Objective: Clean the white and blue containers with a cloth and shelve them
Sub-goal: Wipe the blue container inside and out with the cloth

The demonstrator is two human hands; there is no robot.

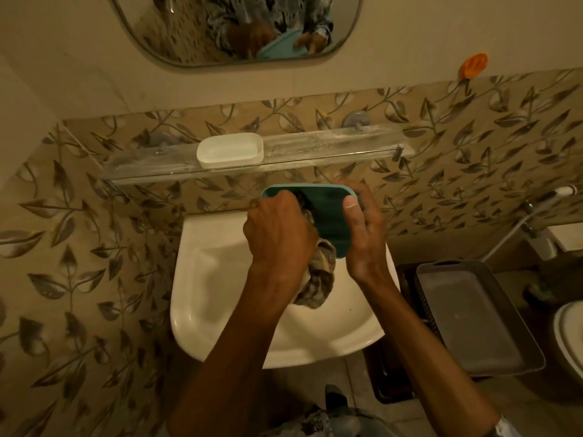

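Dim, warm yellow light over my view; soft glare on the near sink [202, 313] rim; edges bend; far mirror [176, 29] blurred.

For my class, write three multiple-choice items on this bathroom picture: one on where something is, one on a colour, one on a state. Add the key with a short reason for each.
1. Where is the white container?
A. In the sink
B. On the clear wall shelf
C. In the grey tray

2. What colour is the container being wiped?
A. Blue-green
B. Orange
C. Grey

3. What is the left hand doing?
A. Resting open on the sink rim
B. Pressing a cloth into the held container
C. Reaching for the mirror

Key:
1 B, it sits on the clear shelf above the sink.
2 A, the blue container gripped by the right hand is blue-green.
3 B, its fingers are closed on the cloth, pushed against the container's inside.
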